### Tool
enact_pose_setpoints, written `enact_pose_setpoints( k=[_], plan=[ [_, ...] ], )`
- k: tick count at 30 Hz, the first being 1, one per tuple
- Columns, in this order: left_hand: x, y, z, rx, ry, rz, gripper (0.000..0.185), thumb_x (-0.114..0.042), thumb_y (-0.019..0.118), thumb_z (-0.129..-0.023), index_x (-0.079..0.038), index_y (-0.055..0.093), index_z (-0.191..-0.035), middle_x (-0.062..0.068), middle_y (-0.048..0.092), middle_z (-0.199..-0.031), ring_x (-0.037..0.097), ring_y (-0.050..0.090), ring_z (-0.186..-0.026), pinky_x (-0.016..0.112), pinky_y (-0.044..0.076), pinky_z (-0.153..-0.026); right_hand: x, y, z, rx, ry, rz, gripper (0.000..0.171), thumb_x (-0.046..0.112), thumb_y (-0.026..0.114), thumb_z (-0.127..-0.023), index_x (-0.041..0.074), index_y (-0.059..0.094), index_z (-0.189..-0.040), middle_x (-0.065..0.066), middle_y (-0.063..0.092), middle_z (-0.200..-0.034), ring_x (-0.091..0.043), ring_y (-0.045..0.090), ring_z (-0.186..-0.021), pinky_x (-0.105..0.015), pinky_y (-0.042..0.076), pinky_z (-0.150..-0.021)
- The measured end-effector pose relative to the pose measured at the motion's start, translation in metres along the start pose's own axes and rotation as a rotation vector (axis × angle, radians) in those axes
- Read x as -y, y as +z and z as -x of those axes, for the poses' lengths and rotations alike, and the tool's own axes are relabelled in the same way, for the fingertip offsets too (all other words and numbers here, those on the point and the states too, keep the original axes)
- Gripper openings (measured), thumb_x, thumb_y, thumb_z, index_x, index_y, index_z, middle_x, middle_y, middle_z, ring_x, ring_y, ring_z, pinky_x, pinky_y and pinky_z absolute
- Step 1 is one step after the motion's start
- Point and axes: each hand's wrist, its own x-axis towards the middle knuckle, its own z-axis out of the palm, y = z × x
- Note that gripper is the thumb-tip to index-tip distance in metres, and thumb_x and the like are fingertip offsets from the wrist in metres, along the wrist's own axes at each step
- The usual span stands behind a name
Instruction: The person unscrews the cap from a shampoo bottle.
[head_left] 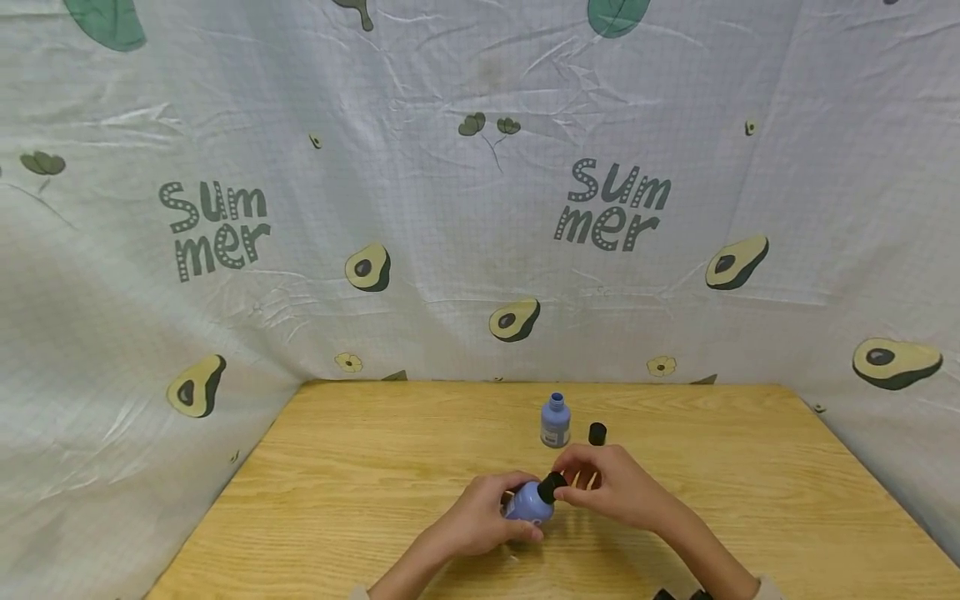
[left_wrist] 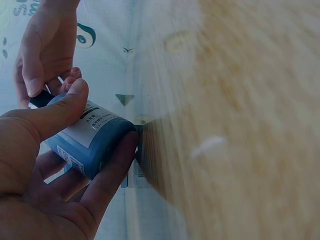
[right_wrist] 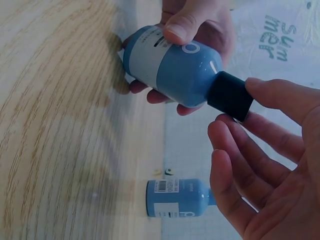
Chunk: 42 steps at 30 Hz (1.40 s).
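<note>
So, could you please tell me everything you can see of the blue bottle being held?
The held bottle is small, rounded and light blue, glossy like plastic, with a white printed label around its body and a black cap on its neck. It is tilted, cap pointing up and to the right, lifted just above the wooden table. The left hand grips its body, thumb on the label. The right hand pinches the cap with thumb and fingertips.

Blue bottle (head_left: pixel 525 502), black cap (head_left: pixel 552 486) (still on), tilted, above table
</note>
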Motion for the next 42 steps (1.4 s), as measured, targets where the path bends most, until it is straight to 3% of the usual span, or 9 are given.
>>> enact_pose_setpoints(
  k=[13,19,23,30,42],
  plan=[
    [0.0014,0.0009,-0.0013,0.000,0.001,0.015,0.049,-0.025,0.089,-0.083,-0.020,0.070,-0.128,-0.005,0.073,-0.115,0.005,0.064,-0.097,0.026,0.053,-0.083,0.0030,-0.0025,0.0021,0.005,-0.038,-0.023,0.022,0.020,0.077,-0.094,0.014,0.073,-0.114,-0.001,0.073,-0.093,-0.001,0.065,-0.071,-0.026,0.056,-0.063],
    [0.0010,0.0011,-0.0010,0.002,-0.009,0.007,0.051,-0.025,0.089,-0.083,-0.019,0.069,-0.129,-0.004,0.073,-0.117,0.006,0.065,-0.098,0.027,0.054,-0.083,0.0019,-0.0011,0.0020,-0.008,-0.019,0.001,0.031,0.032,0.078,-0.094,0.013,0.071,-0.118,0.000,0.071,-0.095,0.000,0.065,-0.072,-0.025,0.056,-0.065],
    [0.0007,0.0010,-0.0003,0.006,-0.014,0.007,0.052,-0.025,0.089,-0.083,-0.018,0.068,-0.130,-0.004,0.072,-0.117,0.006,0.064,-0.098,0.027,0.053,-0.083,0.0025,-0.0003,0.0019,-0.014,0.013,0.006,0.031,0.038,0.076,-0.094,0.013,0.072,-0.113,0.002,0.071,-0.093,-0.001,0.065,-0.072,-0.025,0.056,-0.065],
    [0.0011,0.0008,0.0003,0.008,-0.009,-0.006,0.053,-0.026,0.089,-0.083,-0.018,0.068,-0.130,-0.003,0.073,-0.118,0.006,0.065,-0.099,0.026,0.053,-0.084,0.0018,0.0009,0.0009,-0.014,0.005,0.002,0.021,0.034,0.077,-0.094,0.016,0.074,-0.105,0.005,0.071,-0.089,-0.001,0.063,-0.071,-0.025,0.055,-0.064],
    [0.0000,0.0001,0.0014,0.007,-0.008,0.012,0.051,-0.025,0.089,-0.083,-0.018,0.069,-0.129,-0.003,0.072,-0.118,0.006,0.064,-0.098,0.026,0.053,-0.084,0.0016,-0.0014,0.0022,0.010,-0.026,-0.025,0.024,0.028,0.077,-0.095,0.015,0.073,-0.115,0.002,0.071,-0.092,-0.001,0.064,-0.071,-0.026,0.056,-0.064]
  ],
)
